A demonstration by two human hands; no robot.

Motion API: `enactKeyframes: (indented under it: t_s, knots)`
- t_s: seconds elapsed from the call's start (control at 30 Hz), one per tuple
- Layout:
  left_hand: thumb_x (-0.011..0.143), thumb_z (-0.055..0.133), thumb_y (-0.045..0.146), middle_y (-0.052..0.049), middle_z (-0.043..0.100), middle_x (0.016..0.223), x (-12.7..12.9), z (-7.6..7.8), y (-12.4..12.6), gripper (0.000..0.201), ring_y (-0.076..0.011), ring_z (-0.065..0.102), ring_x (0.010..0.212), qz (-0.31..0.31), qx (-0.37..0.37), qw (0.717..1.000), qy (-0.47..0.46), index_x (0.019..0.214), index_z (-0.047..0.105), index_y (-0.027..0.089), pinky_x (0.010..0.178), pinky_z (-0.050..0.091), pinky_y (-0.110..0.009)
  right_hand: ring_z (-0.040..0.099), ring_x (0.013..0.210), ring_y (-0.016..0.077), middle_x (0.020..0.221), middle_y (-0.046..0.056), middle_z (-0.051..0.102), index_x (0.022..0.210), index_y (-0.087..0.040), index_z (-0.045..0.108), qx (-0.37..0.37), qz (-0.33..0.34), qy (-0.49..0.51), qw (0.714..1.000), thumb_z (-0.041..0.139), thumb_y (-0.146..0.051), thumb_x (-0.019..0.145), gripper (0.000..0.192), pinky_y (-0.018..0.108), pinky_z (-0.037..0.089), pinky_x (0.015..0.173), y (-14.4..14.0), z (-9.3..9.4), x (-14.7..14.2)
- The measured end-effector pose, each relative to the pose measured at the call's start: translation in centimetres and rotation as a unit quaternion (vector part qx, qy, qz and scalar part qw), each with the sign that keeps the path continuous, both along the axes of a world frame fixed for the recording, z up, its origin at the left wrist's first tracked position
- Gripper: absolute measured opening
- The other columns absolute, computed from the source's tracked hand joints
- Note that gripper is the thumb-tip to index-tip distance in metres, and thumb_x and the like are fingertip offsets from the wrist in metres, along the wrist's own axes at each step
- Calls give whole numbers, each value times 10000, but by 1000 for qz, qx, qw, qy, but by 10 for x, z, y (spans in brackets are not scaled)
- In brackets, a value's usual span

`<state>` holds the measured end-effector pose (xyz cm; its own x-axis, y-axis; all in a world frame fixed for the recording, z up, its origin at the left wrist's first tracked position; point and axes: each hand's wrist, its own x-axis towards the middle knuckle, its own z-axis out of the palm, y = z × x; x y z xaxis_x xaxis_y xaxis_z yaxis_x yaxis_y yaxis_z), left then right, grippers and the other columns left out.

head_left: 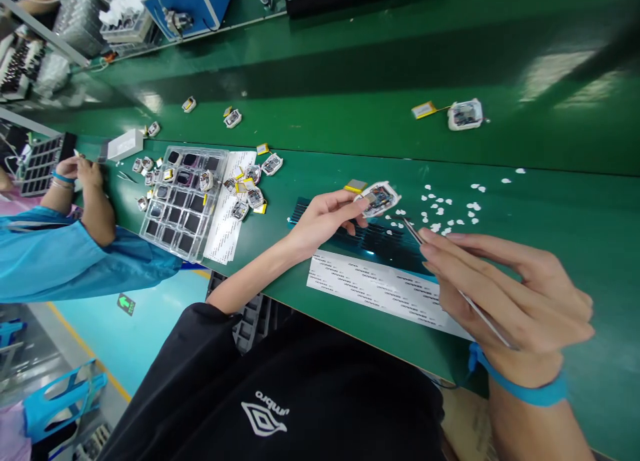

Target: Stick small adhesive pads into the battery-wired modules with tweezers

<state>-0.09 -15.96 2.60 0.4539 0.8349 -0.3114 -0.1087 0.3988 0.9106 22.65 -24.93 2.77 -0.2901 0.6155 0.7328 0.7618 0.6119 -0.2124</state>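
Between the thumb and fingers of my left hand [333,219] is a small white device housing [381,199] with its circuit board exposed. A yellow-edged battery [356,185] sits beside the housing, above my fingers. My right hand [510,291] is closed around metal tweezers [414,232], whose tip lies just right of and below the housing. Under both hands lies a dark, shiny ribbed strip [385,242], partly hidden by my left hand. In front of it is a white printed sheet [370,284]. Several small white pieces [440,211] are scattered beyond the tweezers.
Another housing [465,115] with a wired battery [424,110] lies at the far right. To the left, several housings [255,197] rest near a clear compartment tray [183,201]. A co-worker in blue [75,254] works at the far left. A blue box [187,4] stands behind.
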Motion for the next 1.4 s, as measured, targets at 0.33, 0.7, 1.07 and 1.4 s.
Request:
enactKeyframes:
  t_s: [0.33, 0.7, 1.07, 1.4]
  knots:
    - [819, 779, 211, 59, 698, 746, 11, 5, -7, 226, -125, 769, 692, 126, -81, 988, -27, 834, 554, 206, 761, 637, -278, 788, 1020, 236, 1212, 19, 795, 1581, -205, 511, 1, 34, -81, 996, 751, 1, 877, 771, 354, 617, 752, -3, 8, -7]
    - [844, 768, 194, 68, 677, 667, 14, 4, -14, 339, -89, 729, 620, 98, -71, 992, -21, 737, 446, 208, 663, 611, -223, 797, 982, 227, 1235, -10, 784, 1614, -223, 458, 7, 40, -130, 991, 788, -69, 886, 814, 353, 605, 686, 1, 9, -9]
    - [866, 722, 139, 55, 698, 666, 15, 3, -16, 278, -95, 734, 629, 83, -67, 994, -12, 727, 489, 196, 662, 628, -240, 791, 967, 235, 1178, 13, 809, 1612, -187, 454, -8, 59, -102, 993, 780, -23, 863, 833, 374, 612, 670, 1, 3, -7]
    - [877, 720, 120, 70, 674, 665, 18, 4, -18, 293, -85, 717, 617, 87, -67, 994, 8, 728, 479, 195, 681, 637, -246, 767, 1019, 247, 1213, 3, 806, 1623, -234, 446, -47, 59, -95, 993, 736, -40, 903, 800, 399, 597, 709, -5, 2, -6]
